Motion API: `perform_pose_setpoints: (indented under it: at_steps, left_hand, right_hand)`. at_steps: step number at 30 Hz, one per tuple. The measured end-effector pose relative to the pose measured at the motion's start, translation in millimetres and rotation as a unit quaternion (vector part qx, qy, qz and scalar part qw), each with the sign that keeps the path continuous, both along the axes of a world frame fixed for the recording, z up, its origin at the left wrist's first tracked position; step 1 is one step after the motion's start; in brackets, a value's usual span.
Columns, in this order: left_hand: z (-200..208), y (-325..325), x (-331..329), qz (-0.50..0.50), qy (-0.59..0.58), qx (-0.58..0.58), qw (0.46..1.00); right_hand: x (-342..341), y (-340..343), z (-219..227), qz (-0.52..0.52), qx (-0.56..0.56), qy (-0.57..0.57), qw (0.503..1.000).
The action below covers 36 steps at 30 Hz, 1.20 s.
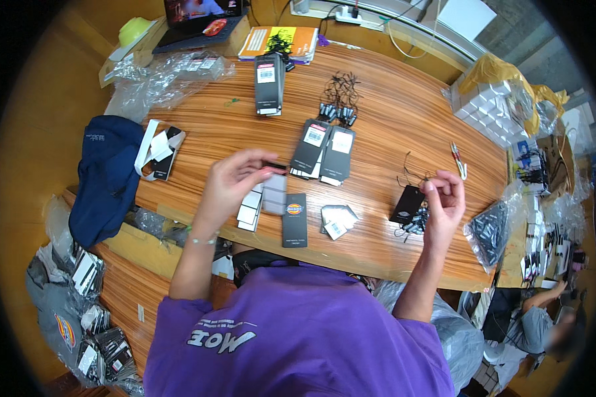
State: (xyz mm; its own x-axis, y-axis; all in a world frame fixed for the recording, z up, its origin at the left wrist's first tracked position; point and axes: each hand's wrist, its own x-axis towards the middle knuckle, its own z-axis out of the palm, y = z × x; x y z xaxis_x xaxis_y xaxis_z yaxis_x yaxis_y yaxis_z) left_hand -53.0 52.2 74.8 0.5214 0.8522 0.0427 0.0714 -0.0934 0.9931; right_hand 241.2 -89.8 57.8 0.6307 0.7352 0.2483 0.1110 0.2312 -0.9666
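My left hand (242,177) is closed in a pinch on a motion-blurred grey-white card (274,194) with a dark top edge. White label strips (249,210) lie beneath it, and a dark grey hang tag (295,225) with a coloured emblem lies just to its right. On the right, my right hand (446,202) has thumb and fingertips together at the black cord (409,171) of a small black hang tag (408,202). Under that tag is a small heap of dark corded pieces (414,223). Between my hands are small white stickers (338,220).
Two stacks of corded grey tags (310,143) (339,151) stand mid-table, another stack (267,86) farther back. Around them are a dark blue cloth (104,175), clear plastic (152,83), a pen (457,160), a bag of dark pieces (489,229) and white boxes (487,109). Another person sits far right.
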Motion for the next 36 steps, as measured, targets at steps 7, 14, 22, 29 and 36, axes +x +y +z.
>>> perform_pose_setpoints:
  at_steps: [7, 14, 22, 29, 36]
  left_hand:
    - [-19, -20, 125, -0.077, -0.043, 0.061, 0.994]
    - [-12, -37, 150, -0.124, -0.07, 0.043, 0.989]
    - [-11, -35, 149, -0.151, -0.045, 0.095, 0.983]
    - [-3, -32, 149, -0.171, -0.036, 0.169, 0.97]
    - [-3, -30, 153, -0.171, -0.051, 0.229, 0.957]
  right_hand:
    - [-22, 6, 4, -0.016, -0.002, -0.121, 0.993]
    - [-27, 8, 4, -0.061, -0.006, -0.244, 0.968]
    - [-27, 9, 2, -0.057, -0.003, -0.232, 0.971]
    - [-30, 10, -4, -0.064, 0.018, -0.166, 0.984]
    - [-30, 11, -6, -0.065, 0.029, -0.108, 0.992]
